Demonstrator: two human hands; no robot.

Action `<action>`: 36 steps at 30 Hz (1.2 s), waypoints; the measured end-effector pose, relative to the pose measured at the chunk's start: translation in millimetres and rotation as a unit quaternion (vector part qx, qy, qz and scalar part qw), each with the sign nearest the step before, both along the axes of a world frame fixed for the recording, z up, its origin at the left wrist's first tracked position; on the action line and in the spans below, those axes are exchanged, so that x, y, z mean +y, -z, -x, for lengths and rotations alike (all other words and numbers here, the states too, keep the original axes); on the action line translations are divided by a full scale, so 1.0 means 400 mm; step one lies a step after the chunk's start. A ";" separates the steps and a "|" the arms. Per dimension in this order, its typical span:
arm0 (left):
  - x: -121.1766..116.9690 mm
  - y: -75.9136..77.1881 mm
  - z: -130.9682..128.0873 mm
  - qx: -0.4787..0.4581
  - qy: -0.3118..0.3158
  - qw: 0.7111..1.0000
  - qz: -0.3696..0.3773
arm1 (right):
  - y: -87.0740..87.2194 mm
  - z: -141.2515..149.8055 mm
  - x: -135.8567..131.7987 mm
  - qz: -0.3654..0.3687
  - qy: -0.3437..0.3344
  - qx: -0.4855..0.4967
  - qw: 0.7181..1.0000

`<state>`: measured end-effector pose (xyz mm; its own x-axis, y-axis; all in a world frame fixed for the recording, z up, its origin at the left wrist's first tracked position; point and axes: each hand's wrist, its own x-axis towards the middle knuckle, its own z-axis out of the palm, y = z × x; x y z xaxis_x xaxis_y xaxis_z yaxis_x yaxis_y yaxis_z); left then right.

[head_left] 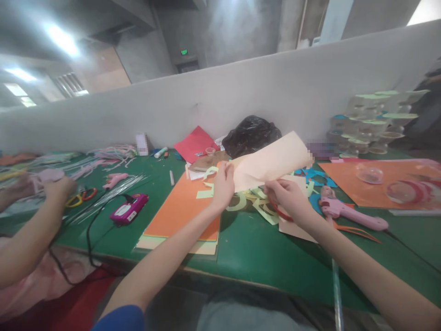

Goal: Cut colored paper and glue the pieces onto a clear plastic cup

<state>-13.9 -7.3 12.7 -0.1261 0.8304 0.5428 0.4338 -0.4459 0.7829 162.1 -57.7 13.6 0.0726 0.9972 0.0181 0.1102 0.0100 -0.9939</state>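
A sheet of pale cream paper (272, 156) is raised above the table, tilted up to the right. My left hand (223, 184) is closed on its left end, thumb and fingers pinching the edge. My right hand (285, 195) pinches its lower edge near the middle. Just below the right fingers shows a red loop (284, 214), perhaps a scissors handle; whether the hand holds it I cannot tell. Pale green paper scraps (263, 209) lie beneath the sheet. Left of them is a stack of orange paper (186, 214).
A pink glue gun (351, 214) with a cord lies to the right. Behind are a black plastic bag (253, 135) and a red sheet (196, 145). A magenta power box (129, 209) sits left, near another person's hands (58, 186). Stacked cups (372, 122) stand at back right.
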 end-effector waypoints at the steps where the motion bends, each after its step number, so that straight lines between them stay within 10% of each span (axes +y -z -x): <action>1: 0.003 0.000 0.004 0.002 -0.003 1.000 -0.002 | 0.004 -0.003 0.005 -0.004 -0.001 -0.007 1.000; 11: -0.048 0.012 -0.024 0.002 0.039 0.999 0.014 | 0.008 0.017 -0.017 0.060 -0.058 -0.104 0.991; 36: 0.012 -0.002 0.026 -0.003 -0.002 1.000 -0.012 | -0.002 -0.091 0.057 -0.071 0.068 0.110 0.989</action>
